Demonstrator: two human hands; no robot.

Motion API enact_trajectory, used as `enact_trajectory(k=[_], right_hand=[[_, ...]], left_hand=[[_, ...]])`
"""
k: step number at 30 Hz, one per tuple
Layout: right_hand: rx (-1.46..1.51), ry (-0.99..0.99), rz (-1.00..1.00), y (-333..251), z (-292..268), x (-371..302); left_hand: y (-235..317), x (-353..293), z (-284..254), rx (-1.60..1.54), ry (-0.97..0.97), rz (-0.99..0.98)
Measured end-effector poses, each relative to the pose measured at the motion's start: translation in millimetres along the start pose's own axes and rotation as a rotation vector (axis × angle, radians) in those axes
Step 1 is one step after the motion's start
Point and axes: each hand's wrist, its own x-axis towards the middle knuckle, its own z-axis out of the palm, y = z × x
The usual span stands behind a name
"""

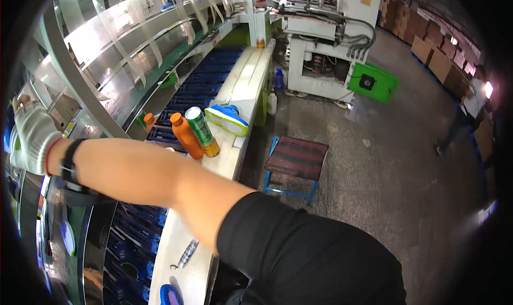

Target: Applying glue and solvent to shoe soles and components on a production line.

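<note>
My right arm, in a black sleeve with a dark band at the wrist, reaches across to the far left. At its end, my right hand (33,136) wears a white knit glove, its fingers curled against something with blue and green edges. The picture's dark rim cuts that thing off, so its kind is unclear. My left hand is out of view. A blue shoe with a lime-green sole edge (228,119) lies on the pale ledge (181,241) beyond my forearm. Beside it stand an orange bottle (186,136) and a green-and-yellow can (202,129).
A conveyor of dark blue slats (211,78) runs along the ledge. Nearer lie a silvery wrapped tube (188,253) and a blue object (170,294). A blue-framed stool (296,158) stands on the floor, before a white machine (320,64) and green crate (374,82). A person (470,104) walks at right.
</note>
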Motion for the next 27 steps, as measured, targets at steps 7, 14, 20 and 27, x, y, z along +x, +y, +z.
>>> enact_trajectory(k=[7, 14, 20, 27], right_hand=[[-0.171, -0.694, -0.168, -32, 82, -158], [-0.018, -0.600, 0.056, 54, 66, -181], [0.208, -0.560, -0.037, 51, 17, -219], [0.653, -0.220, -0.437, 11, -155, -292]], left_hand=[[177, -60, 113, 0.392, 0.151, 0.547], [250, -59, 112, 0.358, 0.317, 0.827], [226, -77, 173, -0.203, 0.466, 1.062], [262, -128, 122, 0.235, 0.429, 0.953]])
